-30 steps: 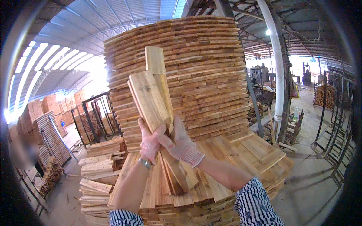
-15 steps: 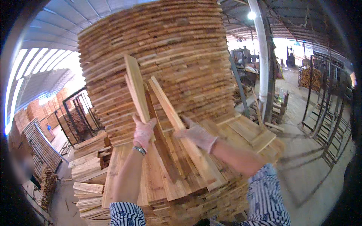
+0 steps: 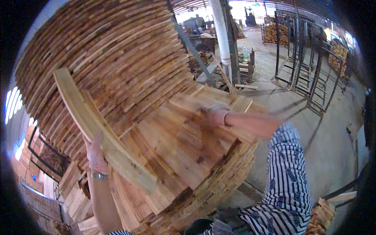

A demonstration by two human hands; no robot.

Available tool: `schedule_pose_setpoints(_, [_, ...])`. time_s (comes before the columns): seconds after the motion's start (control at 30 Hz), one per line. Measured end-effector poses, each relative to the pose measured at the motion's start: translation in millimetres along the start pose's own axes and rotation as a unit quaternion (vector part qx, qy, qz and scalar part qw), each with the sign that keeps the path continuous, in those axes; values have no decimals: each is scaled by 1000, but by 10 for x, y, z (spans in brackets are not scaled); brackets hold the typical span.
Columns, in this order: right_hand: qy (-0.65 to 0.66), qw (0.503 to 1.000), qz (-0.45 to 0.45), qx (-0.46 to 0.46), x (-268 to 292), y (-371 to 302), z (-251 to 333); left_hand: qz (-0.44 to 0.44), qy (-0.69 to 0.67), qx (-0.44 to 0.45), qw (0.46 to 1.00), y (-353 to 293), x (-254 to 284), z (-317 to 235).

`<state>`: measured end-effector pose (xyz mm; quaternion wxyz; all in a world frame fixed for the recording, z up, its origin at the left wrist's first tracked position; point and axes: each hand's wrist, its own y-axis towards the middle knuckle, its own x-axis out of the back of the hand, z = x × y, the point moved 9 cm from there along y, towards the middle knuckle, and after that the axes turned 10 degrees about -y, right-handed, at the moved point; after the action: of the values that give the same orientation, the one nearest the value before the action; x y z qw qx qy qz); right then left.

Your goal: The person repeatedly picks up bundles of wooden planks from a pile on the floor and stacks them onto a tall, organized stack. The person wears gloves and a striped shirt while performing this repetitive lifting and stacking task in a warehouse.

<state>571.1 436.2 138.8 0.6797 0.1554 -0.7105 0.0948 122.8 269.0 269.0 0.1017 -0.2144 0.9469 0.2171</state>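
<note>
Our left hand (image 3: 96, 154) grips a tilted plank (image 3: 100, 127) while our blurred, gloved right hand (image 3: 214, 114), fingers unclear, reaches across the low stack (image 3: 184, 156); one-handed, the plank could slip.

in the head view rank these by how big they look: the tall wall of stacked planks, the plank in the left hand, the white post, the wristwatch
1. tall wall of stacked planks
2. plank held by the left hand; it is close to the camera, so it looks large
3. white post; it is farther off, so this rank is unsure
4. wristwatch
</note>
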Motion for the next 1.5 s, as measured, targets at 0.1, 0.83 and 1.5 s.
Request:
schedule_pose_setpoints(0.1, [45, 999, 9, -1, 98, -4, 296, -17, 2, 15, 1000, 28, 335, 29])
schedule_pose_setpoints(0.83, [371, 878, -95, 288, 355, 468, 2059, -12, -79, 47, 996, -398, 3, 30])
schedule_pose_setpoints(1.5, [671, 629, 239, 312, 1189, -643, 3258, -82, -42, 68, 993, -1094, 106, 70])
